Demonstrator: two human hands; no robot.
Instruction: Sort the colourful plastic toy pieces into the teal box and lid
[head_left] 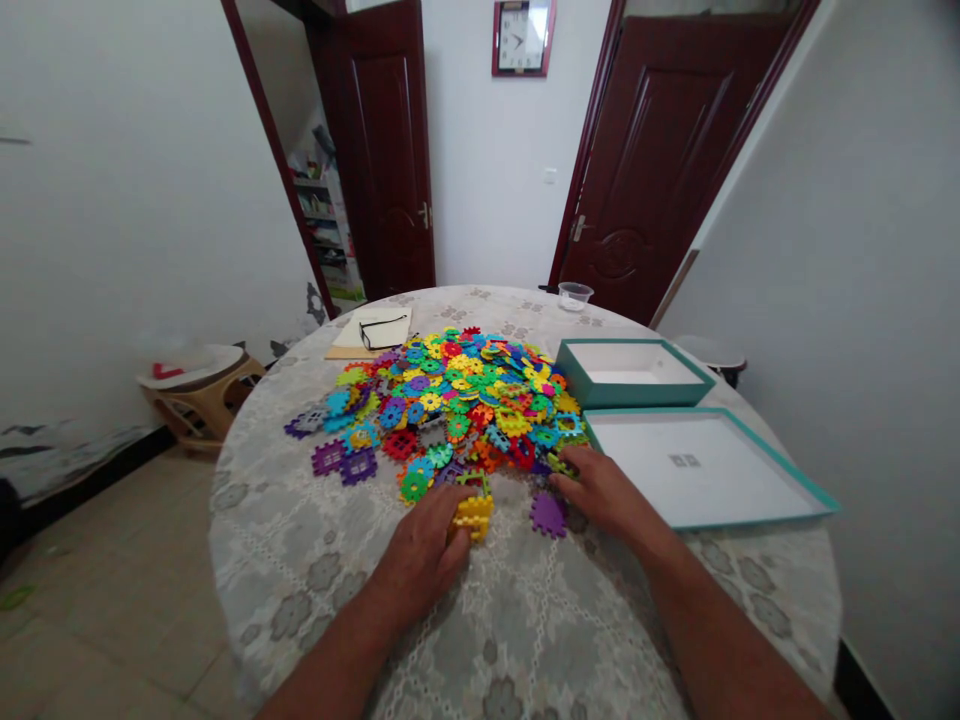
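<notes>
Interlocking plastic pieces in many colours lie in a wide heap [465,390] on the round table. At the heap's near edge, my left hand [426,545] is closed around some yellow toothed building pieces [474,515] joined together. My right hand [600,487] reaches to the heap's near right side. Its thumb and fingers are around a yellow-green piece [559,464], though whether they grip it is hard to tell. A purple toothed piece [549,514] lies flat on the cloth just left of my right hand. Two purple square pieces [345,461] rest at the heap's left.
Right of the heap stand a green-edged white box [634,390] and its shallow lid [712,470]. Glasses [381,330] lie on papers [349,335] at the back left. A clear plastic bowl [575,296] sits at the far edge. A patterned cloth [315,600] covers the table.
</notes>
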